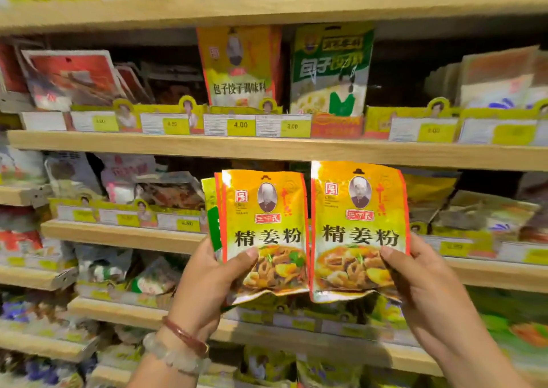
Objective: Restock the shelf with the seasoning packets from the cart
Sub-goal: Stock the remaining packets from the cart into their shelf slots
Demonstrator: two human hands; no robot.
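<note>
We're in a grocery shop aisle here, wooden shelves [267,147] stacked tier on tier, packed with seasoning packets [240,67] standing in yellow display trays [412,115], and yellow price tags [240,125] reading 4.00 and 3.00 along the shelf edges.

- Left hand [207,281] is raised in front of the body, palm turned inward, thumb pressed flat across the front of a small stack of packets [264,233], fingers curled behind it
- Left wrist carries a red bangle and a pale bead bracelet
- Right hand [427,287] is raised level with the left, thumb on the front of a single packet [358,230], fingers wrapped behind its right edge
- Both forearms angle upward from below
</note>
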